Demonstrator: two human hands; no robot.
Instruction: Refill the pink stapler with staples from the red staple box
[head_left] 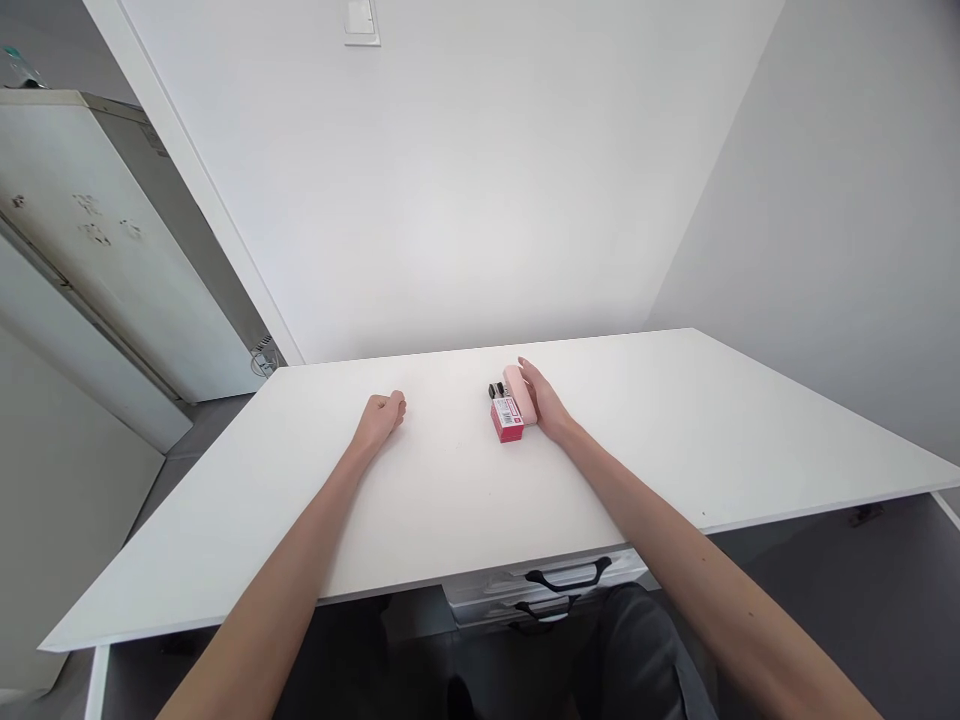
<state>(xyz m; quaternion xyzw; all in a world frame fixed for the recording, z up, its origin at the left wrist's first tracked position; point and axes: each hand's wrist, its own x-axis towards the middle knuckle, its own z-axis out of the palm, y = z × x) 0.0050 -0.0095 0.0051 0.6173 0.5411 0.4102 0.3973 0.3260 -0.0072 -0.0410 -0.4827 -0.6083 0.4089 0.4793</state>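
A small pink stapler [517, 391] lies near the middle of the white table [675, 430]. A red box with a white label [508, 419] sits just in front of it. My right hand [546, 403] rests against the stapler's right side, fingers curved round it. A small black piece [496, 391] shows at the stapler's left end. My left hand [382, 415] rests on the table well to the left, curled into a loose fist with nothing visible in it.
White walls meet behind the table, with a light switch [361, 20] high up. A white cabinet [90, 230] stands at the left. A drawer unit with black handles [562, 580] sits under the table's front edge.
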